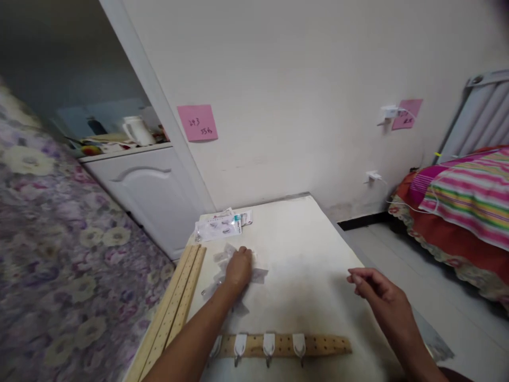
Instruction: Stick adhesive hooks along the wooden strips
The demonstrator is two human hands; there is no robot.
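Packets (pixel 259 275) under left hand (pixel 239 268) — grip unclear; right hand (pixel 384 297) loosely curled — contents unclear.

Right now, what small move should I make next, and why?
Probably pinch one flat, translucent, plastic-looking piece with the left hand: it rests among them, the right hand shows nothing held, and the long brown perforated strip has bare holes beside its white-backed hooks.

Matt wooden strip (pixel 330 344) — plastic hooks (pixel 269 344)
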